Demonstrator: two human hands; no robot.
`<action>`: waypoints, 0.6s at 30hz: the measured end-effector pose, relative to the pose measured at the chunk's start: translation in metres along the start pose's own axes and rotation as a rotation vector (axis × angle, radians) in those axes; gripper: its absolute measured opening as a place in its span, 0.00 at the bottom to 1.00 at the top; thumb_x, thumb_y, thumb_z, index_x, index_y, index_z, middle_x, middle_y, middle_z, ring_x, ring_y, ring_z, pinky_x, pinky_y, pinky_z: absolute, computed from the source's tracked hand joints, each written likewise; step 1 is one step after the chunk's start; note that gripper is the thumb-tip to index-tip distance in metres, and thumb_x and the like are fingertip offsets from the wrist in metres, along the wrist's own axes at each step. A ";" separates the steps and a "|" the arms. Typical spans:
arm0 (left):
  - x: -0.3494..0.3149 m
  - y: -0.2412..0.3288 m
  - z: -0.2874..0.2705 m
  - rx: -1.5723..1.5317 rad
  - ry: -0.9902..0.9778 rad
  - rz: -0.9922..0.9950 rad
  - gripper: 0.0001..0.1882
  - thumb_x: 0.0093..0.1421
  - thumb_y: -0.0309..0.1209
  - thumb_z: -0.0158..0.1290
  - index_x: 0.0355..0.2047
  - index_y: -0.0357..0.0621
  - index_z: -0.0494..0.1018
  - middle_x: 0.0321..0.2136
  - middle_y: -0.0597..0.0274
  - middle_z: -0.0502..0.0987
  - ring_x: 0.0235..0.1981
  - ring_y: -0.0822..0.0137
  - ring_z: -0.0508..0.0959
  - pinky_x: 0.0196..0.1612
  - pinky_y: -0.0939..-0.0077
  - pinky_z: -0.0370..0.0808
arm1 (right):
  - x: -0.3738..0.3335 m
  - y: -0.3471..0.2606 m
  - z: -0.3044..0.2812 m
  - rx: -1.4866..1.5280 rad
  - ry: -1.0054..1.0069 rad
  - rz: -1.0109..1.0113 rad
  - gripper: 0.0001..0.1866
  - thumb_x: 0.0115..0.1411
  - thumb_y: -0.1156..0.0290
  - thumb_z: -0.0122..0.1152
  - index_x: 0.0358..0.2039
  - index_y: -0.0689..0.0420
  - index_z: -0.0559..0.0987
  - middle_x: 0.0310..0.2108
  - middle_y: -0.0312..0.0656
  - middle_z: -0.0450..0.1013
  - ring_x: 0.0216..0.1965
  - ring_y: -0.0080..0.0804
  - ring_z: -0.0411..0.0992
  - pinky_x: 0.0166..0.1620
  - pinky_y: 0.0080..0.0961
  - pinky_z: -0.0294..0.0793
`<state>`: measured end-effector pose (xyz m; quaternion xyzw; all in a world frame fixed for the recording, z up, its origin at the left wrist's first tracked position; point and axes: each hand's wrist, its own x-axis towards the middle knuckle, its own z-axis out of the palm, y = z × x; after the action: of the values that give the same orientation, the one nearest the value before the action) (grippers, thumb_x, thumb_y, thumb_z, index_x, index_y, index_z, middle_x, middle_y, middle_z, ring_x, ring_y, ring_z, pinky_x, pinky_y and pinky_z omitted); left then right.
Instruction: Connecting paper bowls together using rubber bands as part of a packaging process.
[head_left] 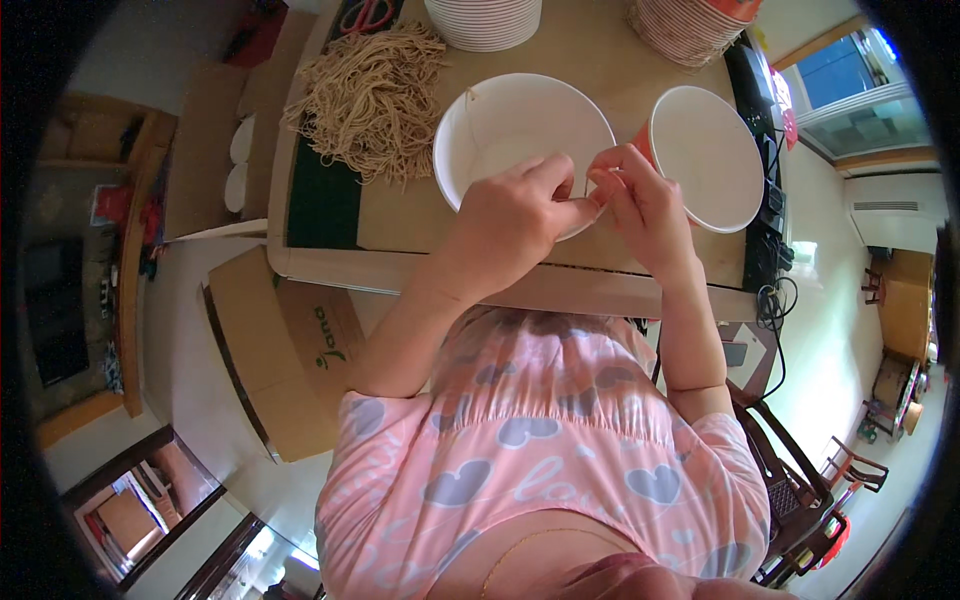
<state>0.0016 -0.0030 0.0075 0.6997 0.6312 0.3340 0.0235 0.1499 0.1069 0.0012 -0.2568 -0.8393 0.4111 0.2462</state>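
My left hand [525, 212] and my right hand [645, 205] meet over the near right rim of a white paper bucket [500, 118]. Both are closed in a pinch, fingertips almost touching. Between them runs a short, thin piece of string [587, 186]; its ends are hidden by my fingers. Another thin strand lies over the bucket's far left rim. Just beyond my right hand, a second bucket [708, 160] with a white inside and an orange outside leans with its mouth toward me. A tangled heap of beige string [375, 105] lies to the left.
A stack of white buckets [485, 22] stands at the back, with string-wrapped stacked buckets [690, 32] to its right. Red-handled scissors [366, 15] lie at the far left. Black cables [775, 305] hang off the right edge. A cardboard box [280, 350] stands below the table.
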 end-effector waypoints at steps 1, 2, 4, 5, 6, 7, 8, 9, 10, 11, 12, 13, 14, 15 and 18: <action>0.001 0.000 0.001 -0.001 -0.001 0.002 0.03 0.52 0.32 0.57 0.28 0.53 0.79 0.24 0.64 0.68 0.26 0.64 0.74 0.27 0.68 0.72 | 0.000 0.001 0.000 -0.001 0.002 0.002 0.04 0.62 0.75 0.51 0.36 0.59 0.73 0.26 0.44 0.75 0.28 0.37 0.78 0.32 0.27 0.73; 0.001 0.001 0.001 0.050 0.012 0.037 0.03 0.53 0.32 0.57 0.29 0.53 0.79 0.25 0.65 0.67 0.26 0.64 0.74 0.27 0.68 0.72 | 0.000 0.001 -0.001 -0.014 0.006 -0.016 0.04 0.62 0.75 0.51 0.36 0.60 0.73 0.25 0.45 0.75 0.27 0.37 0.77 0.32 0.27 0.72; 0.002 0.001 0.003 0.103 0.024 0.071 0.04 0.53 0.32 0.56 0.30 0.54 0.78 0.25 0.65 0.67 0.27 0.64 0.74 0.27 0.69 0.72 | -0.001 0.002 -0.001 -0.026 0.009 -0.033 0.04 0.62 0.75 0.52 0.36 0.60 0.73 0.25 0.45 0.75 0.26 0.37 0.76 0.31 0.27 0.72; 0.002 0.000 0.003 0.163 0.005 0.083 0.04 0.54 0.32 0.55 0.31 0.53 0.78 0.25 0.64 0.67 0.27 0.64 0.74 0.27 0.69 0.73 | -0.001 0.001 -0.001 -0.022 -0.019 -0.002 0.04 0.61 0.75 0.53 0.35 0.60 0.74 0.25 0.45 0.74 0.25 0.37 0.74 0.31 0.27 0.71; 0.002 0.000 0.004 0.224 -0.013 0.096 0.04 0.55 0.32 0.54 0.31 0.52 0.77 0.26 0.64 0.67 0.27 0.64 0.74 0.28 0.68 0.73 | -0.002 0.000 -0.001 -0.018 -0.047 0.029 0.04 0.61 0.75 0.54 0.35 0.61 0.74 0.25 0.45 0.74 0.24 0.38 0.72 0.30 0.27 0.71; 0.003 0.000 0.003 0.224 -0.014 0.097 0.04 0.55 0.32 0.54 0.31 0.52 0.77 0.26 0.64 0.67 0.27 0.64 0.74 0.28 0.68 0.73 | -0.003 0.000 -0.001 -0.018 -0.045 0.029 0.04 0.61 0.75 0.54 0.35 0.61 0.74 0.25 0.45 0.74 0.24 0.38 0.72 0.30 0.27 0.71; 0.004 0.000 0.003 0.244 -0.040 0.080 0.05 0.54 0.31 0.55 0.32 0.50 0.76 0.26 0.64 0.67 0.27 0.64 0.74 0.28 0.69 0.73 | -0.004 0.000 -0.001 0.005 -0.029 0.043 0.04 0.60 0.75 0.55 0.35 0.61 0.74 0.25 0.44 0.74 0.23 0.35 0.72 0.30 0.26 0.70; 0.004 0.000 0.002 0.264 -0.066 0.062 0.06 0.53 0.30 0.56 0.32 0.49 0.76 0.27 0.64 0.67 0.27 0.64 0.74 0.28 0.69 0.73 | -0.004 0.000 -0.001 0.027 -0.012 0.056 0.04 0.60 0.76 0.56 0.35 0.61 0.75 0.24 0.42 0.74 0.23 0.32 0.71 0.30 0.24 0.70; 0.004 -0.001 0.002 0.265 -0.067 0.063 0.06 0.53 0.30 0.56 0.32 0.49 0.76 0.27 0.64 0.67 0.27 0.64 0.74 0.28 0.69 0.73 | -0.005 0.001 0.000 0.028 -0.011 0.056 0.04 0.60 0.76 0.56 0.35 0.61 0.75 0.24 0.42 0.74 0.23 0.32 0.71 0.30 0.24 0.70; 0.003 -0.003 0.001 0.136 -0.030 0.037 0.06 0.52 0.29 0.57 0.32 0.47 0.75 0.28 0.63 0.68 0.27 0.64 0.74 0.28 0.70 0.73 | -0.006 0.003 0.002 0.095 -0.007 0.084 0.04 0.59 0.77 0.57 0.35 0.62 0.75 0.25 0.41 0.75 0.24 0.28 0.71 0.30 0.22 0.70; 0.002 -0.004 0.002 0.007 0.007 0.011 0.07 0.50 0.27 0.59 0.31 0.46 0.75 0.29 0.62 0.69 0.27 0.63 0.74 0.28 0.71 0.72 | -0.006 0.004 0.003 0.162 -0.003 0.112 0.05 0.58 0.78 0.58 0.35 0.62 0.75 0.26 0.39 0.75 0.25 0.24 0.71 0.31 0.20 0.70; 0.001 -0.004 0.003 0.008 0.006 0.010 0.07 0.50 0.27 0.59 0.31 0.46 0.75 0.29 0.62 0.69 0.27 0.63 0.74 0.28 0.71 0.72 | -0.008 0.005 0.005 0.164 -0.004 0.111 0.05 0.58 0.78 0.58 0.35 0.62 0.75 0.26 0.39 0.75 0.25 0.24 0.71 0.31 0.20 0.70; -0.001 -0.003 0.004 -0.124 0.032 -0.068 0.07 0.50 0.26 0.59 0.31 0.44 0.75 0.29 0.63 0.69 0.26 0.65 0.73 0.28 0.73 0.72 | -0.009 0.005 0.007 0.192 0.007 0.128 0.05 0.58 0.79 0.58 0.36 0.62 0.75 0.29 0.39 0.75 0.28 0.21 0.71 0.31 0.18 0.69; -0.003 -0.003 0.005 -0.255 0.058 -0.146 0.07 0.50 0.25 0.60 0.31 0.43 0.74 0.29 0.63 0.69 0.26 0.67 0.73 0.28 0.76 0.71 | -0.011 0.005 0.009 0.221 0.017 0.146 0.06 0.58 0.80 0.58 0.37 0.62 0.76 0.32 0.38 0.76 0.30 0.19 0.71 0.31 0.17 0.69; -0.003 -0.007 0.006 -0.416 0.026 -0.335 0.05 0.52 0.24 0.59 0.30 0.40 0.74 0.30 0.65 0.70 0.25 0.74 0.71 0.27 0.80 0.68 | -0.017 0.008 0.017 0.304 0.080 0.054 0.06 0.58 0.80 0.57 0.37 0.63 0.76 0.37 0.40 0.75 0.33 0.19 0.71 0.34 0.16 0.70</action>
<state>-0.0014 -0.0023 -0.0022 0.5614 0.6563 0.4567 0.2136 0.1540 0.0904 -0.0177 -0.2550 -0.7497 0.5295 0.3042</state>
